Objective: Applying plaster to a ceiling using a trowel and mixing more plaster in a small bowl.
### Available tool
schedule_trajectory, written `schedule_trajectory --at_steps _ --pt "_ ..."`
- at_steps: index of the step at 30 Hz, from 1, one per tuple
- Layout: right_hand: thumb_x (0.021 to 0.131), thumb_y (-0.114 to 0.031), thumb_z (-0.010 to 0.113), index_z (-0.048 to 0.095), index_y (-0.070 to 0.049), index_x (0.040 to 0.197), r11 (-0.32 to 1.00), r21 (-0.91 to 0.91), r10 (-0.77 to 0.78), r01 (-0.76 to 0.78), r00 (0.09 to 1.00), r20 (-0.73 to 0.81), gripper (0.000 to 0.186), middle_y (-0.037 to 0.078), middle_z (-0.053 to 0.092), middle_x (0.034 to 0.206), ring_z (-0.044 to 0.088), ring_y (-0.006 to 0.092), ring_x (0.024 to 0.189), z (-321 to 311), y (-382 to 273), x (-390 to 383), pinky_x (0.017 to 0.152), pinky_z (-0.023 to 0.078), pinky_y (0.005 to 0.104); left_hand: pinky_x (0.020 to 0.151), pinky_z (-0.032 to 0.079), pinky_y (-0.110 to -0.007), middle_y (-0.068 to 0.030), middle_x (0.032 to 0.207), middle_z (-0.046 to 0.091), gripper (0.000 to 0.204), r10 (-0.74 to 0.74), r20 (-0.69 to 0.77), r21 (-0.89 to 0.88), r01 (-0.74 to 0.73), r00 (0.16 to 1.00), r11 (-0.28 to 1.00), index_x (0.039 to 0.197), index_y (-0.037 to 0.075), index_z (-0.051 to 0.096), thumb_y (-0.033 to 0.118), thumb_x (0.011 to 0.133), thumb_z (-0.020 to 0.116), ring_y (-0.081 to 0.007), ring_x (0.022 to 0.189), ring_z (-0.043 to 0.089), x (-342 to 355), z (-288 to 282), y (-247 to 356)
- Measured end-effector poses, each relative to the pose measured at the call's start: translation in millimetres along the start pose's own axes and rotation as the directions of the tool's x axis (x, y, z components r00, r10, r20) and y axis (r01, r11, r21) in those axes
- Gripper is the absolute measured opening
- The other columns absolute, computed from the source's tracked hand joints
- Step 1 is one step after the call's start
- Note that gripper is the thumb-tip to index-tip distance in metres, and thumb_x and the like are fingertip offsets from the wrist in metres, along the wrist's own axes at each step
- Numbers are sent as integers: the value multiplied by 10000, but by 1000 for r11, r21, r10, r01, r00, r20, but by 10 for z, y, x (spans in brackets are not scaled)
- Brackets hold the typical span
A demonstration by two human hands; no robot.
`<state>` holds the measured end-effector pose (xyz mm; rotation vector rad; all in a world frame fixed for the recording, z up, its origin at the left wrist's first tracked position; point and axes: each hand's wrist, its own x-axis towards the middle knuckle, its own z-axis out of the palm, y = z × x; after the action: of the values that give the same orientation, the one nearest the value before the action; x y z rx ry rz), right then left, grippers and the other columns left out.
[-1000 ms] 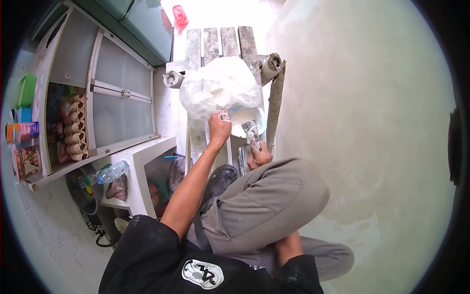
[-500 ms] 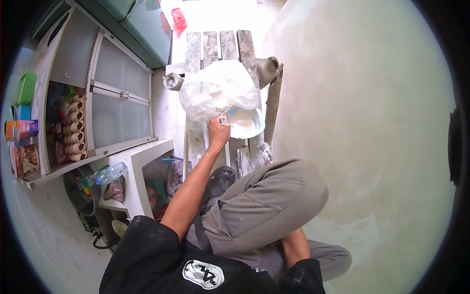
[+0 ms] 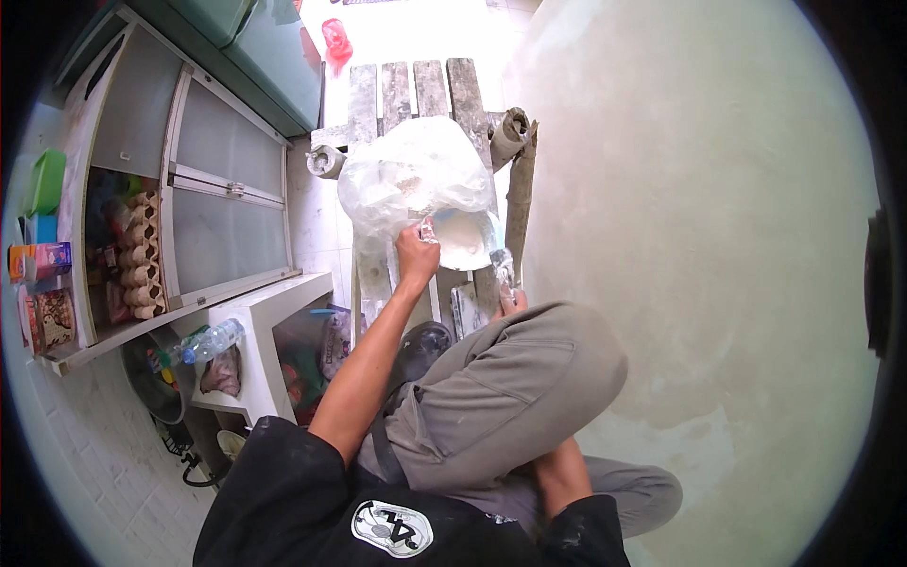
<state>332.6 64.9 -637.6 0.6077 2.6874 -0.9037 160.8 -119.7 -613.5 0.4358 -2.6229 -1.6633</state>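
Note:
My left hand (image 3: pixel 417 251), dusted white at the fingertips, is closed at the left side of a pale bowl (image 3: pixel 463 241) of white powder; what it grips is too small to make out. My right hand (image 3: pixel 513 303), partly behind my raised knee (image 3: pixel 557 359), is closed on a powder-coated tool (image 3: pixel 502 266), which is upright at the bowl's right edge. Just beyond the bowl lies a crumpled translucent plastic bag (image 3: pixel 406 170) with white powder in it. Bag and bowl sit on a weathered wooden slatted bench (image 3: pixel 462 90).
A cabinet (image 3: pixel 231 128) with frosted doors stands at left, holding egg trays (image 3: pixel 144 255). Plastic bottles (image 3: pixel 213 340) lie on a white ledge (image 3: pixel 255 298) below it. A green appliance (image 3: pixel 274 61) and a red bag (image 3: pixel 337 42) are beyond. A pale wall or floor (image 3: pixel 709 236) fills the right.
My right hand with the tool has dropped from over the bowl toward my knee and risen slightly again at the bowl's right edge. My left hand stays at the bowl's left side.

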Motion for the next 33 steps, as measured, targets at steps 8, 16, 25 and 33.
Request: schedule_trajectory --at_steps 8,16,25,33 --pt "1032 -175 550 585 -58 1300 978 108 189 -180 979 -76 295 145 650 843 646 277 697 -992 -367 215 572 479 383 599 436 -524 -320 709 593 387 2 -1 39 -2 1000 999 766 -72 634 230 999 567 -528 715 593 -67 -70 -76" --pt "1027 -207 573 645 -16 1138 604 786 53 -133 990 127 232 84 712 847 629 127 627 -1095 -342 542 584 519 286 601 454 -528 -314 734 614 329 126 -11 -1 -126 992 992 812 -51 652 212 989 567 -514 727 619 -138 -16 -78" --pt "995 -148 595 703 13 937 909 38 -399 415 892 -211 203 131 624 650 608 175 565 -789 -211 555 554 474 352 612 450 -550 -319 735 604 308 155 -17 -4 -155 988 988 816 -40 625 206 989 558 -523 746 614 -154 -28 -70" --pt "964 -172 617 659 24 825 963 104 -203 247 925 -321 244 126 568 593 491 166 521 -402 -371 194 535 407 374 585 400 -537 -296 686 562 336 156 -63 -58 -159 986 986 765 -30 548 198 1011 549 -520 681 562 -286 24 67"
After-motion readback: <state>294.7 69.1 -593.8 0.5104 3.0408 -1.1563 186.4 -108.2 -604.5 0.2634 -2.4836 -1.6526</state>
